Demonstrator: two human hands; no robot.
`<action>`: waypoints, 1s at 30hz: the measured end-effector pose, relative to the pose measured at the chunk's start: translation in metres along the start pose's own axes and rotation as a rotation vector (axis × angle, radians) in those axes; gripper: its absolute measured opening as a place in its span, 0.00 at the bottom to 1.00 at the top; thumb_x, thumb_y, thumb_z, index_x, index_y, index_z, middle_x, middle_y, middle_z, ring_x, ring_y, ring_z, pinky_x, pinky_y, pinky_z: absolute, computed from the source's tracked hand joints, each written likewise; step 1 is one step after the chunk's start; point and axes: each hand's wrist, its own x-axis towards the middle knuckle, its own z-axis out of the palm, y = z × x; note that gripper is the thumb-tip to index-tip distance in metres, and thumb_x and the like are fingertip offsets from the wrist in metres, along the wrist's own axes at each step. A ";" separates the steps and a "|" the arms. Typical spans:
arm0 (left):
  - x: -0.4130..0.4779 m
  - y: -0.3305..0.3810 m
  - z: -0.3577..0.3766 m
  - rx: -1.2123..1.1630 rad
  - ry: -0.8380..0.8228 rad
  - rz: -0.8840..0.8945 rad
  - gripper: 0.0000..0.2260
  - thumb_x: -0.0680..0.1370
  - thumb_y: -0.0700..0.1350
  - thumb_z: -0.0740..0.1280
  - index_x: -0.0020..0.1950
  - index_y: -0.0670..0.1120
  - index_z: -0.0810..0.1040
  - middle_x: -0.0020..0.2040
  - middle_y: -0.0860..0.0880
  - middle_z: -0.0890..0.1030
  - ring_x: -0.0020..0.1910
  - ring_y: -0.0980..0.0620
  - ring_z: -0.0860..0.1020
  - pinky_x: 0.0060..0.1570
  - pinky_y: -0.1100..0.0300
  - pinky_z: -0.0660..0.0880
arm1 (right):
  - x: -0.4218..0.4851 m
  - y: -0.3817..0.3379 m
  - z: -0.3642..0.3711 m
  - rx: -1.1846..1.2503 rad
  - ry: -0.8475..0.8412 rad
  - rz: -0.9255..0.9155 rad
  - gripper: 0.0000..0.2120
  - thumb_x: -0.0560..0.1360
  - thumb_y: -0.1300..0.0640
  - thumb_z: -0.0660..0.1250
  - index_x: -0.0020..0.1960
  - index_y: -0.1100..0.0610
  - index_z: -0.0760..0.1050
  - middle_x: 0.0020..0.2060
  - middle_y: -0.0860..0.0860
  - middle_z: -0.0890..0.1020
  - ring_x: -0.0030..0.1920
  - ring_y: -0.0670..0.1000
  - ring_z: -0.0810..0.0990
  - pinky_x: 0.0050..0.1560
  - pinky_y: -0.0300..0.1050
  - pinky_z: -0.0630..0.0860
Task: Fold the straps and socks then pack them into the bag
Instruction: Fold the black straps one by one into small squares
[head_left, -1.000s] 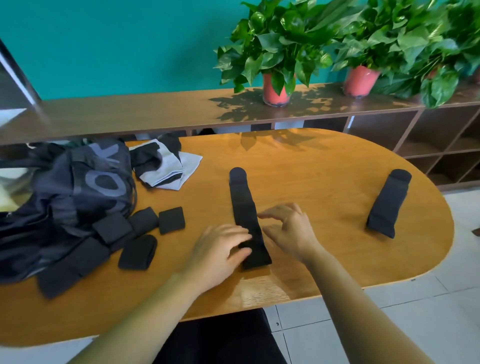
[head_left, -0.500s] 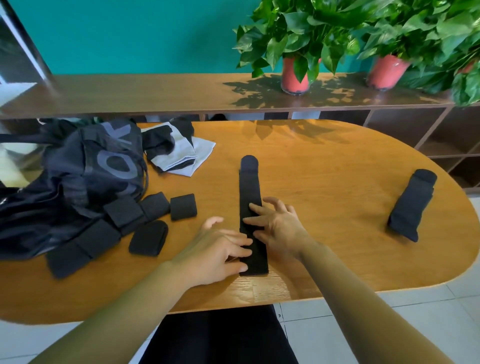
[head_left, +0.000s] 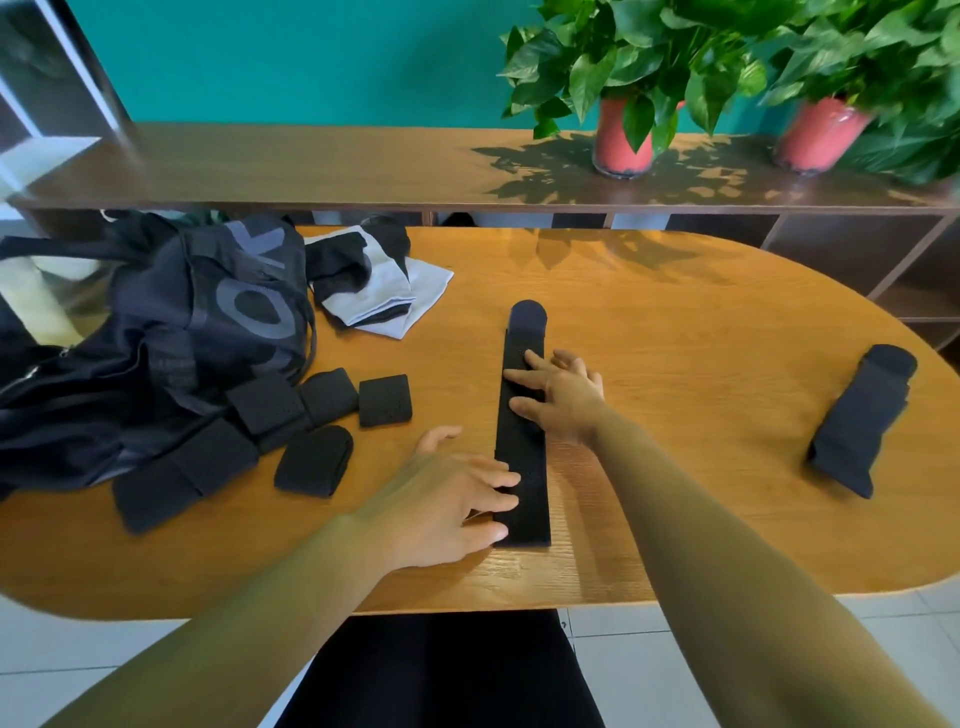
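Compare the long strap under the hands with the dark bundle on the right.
The long strap lies flat at full length; the dark bundle is doubled up and thicker. The strap points straight ahead; the bundle lies slanted. The left hand and right hand press the strap; the bundle lies untouched. Both are black fabric on the table.

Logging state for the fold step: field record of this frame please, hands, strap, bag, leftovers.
left hand: fingers rest on the long strap's near end
right hand: fingers spread flat on its middle
long strap: flat, unfolded, on the table
folded straps: clustered beside the bag, unpacked
socks: folded, behind them, outside bag
dark bundle: alone at table's right
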 end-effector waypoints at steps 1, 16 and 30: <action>-0.002 0.001 0.000 -0.001 0.014 -0.006 0.14 0.78 0.58 0.63 0.62 0.59 0.79 0.69 0.64 0.71 0.70 0.67 0.62 0.73 0.51 0.41 | -0.002 0.000 0.000 0.058 0.016 0.003 0.22 0.79 0.45 0.60 0.72 0.39 0.64 0.76 0.44 0.57 0.76 0.51 0.45 0.71 0.55 0.46; -0.023 0.012 -0.003 -0.026 0.050 -0.129 0.24 0.71 0.66 0.68 0.64 0.57 0.78 0.68 0.63 0.71 0.69 0.69 0.62 0.73 0.53 0.41 | -0.103 -0.021 0.002 0.460 0.119 -0.153 0.24 0.74 0.67 0.63 0.67 0.50 0.74 0.50 0.28 0.68 0.68 0.41 0.62 0.67 0.40 0.62; -0.030 0.022 0.018 -0.275 0.368 -0.443 0.17 0.78 0.51 0.67 0.67 0.56 0.75 0.58 0.58 0.80 0.63 0.50 0.68 0.61 0.59 0.63 | -0.133 -0.022 0.059 0.498 0.374 0.005 0.15 0.72 0.58 0.71 0.56 0.44 0.79 0.49 0.41 0.76 0.57 0.46 0.72 0.63 0.47 0.68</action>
